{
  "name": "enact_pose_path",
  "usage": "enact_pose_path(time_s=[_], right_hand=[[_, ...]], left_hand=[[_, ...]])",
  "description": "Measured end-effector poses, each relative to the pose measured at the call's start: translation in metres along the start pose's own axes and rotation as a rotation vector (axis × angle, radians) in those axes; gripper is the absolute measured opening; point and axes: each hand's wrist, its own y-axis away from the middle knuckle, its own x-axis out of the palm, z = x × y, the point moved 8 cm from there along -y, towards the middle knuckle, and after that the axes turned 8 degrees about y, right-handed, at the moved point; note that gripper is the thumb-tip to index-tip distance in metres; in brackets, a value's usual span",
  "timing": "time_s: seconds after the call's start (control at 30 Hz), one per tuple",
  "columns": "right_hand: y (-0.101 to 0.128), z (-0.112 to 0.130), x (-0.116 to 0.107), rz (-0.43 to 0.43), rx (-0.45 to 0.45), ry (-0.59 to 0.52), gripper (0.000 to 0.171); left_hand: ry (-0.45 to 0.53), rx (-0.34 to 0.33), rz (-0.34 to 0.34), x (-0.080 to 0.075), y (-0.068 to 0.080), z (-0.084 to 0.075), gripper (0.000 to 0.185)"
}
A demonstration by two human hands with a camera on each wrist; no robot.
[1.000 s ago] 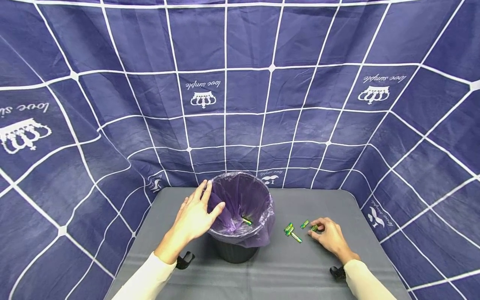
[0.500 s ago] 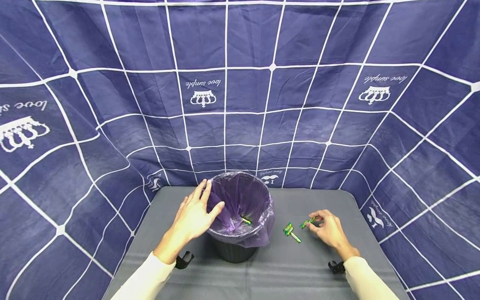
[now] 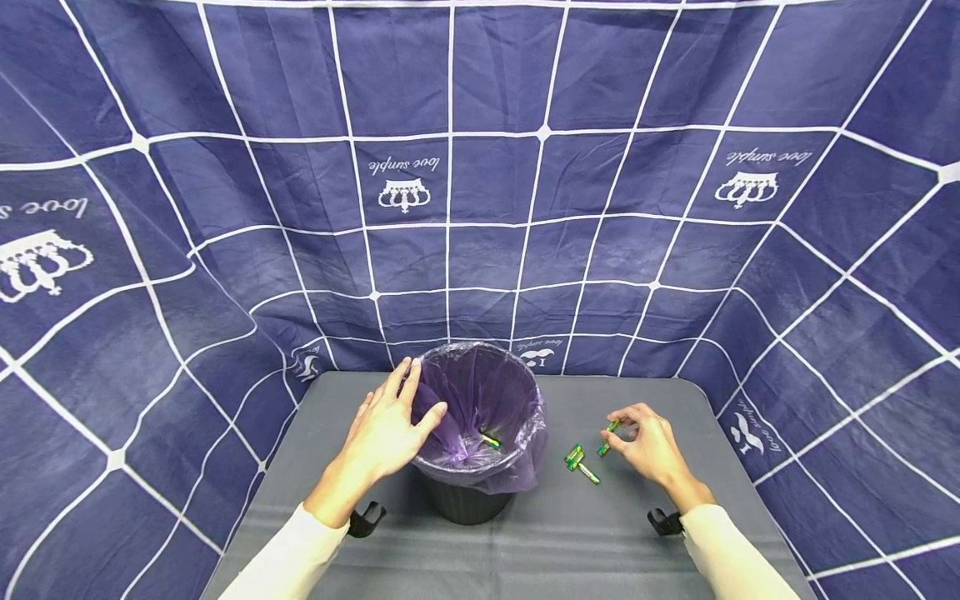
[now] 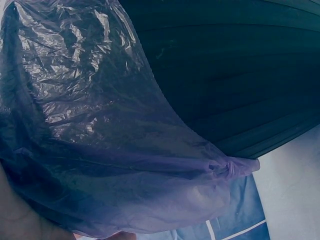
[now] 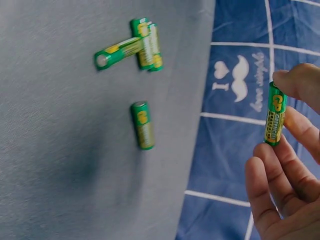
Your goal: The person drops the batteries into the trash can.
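Green/yellow batt [image 5: 274,114], prob. AA, pinched

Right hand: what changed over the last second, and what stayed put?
The right hand pinched one green battery off the table and lifted it clear. The loose batteries on the table stayed where they were, and the left hand kept resting on the rim of the lined bin.
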Motion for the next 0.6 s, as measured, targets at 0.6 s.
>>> enact_pose_path(time_s=[0.6], right_hand=[[-0.02,0.062,-0.022,-0.045,-0.105,-0.032,0.025]], left_hand=[[0.002,0.005,-0.007,-0.003,0.002,-0.003,0.093]])
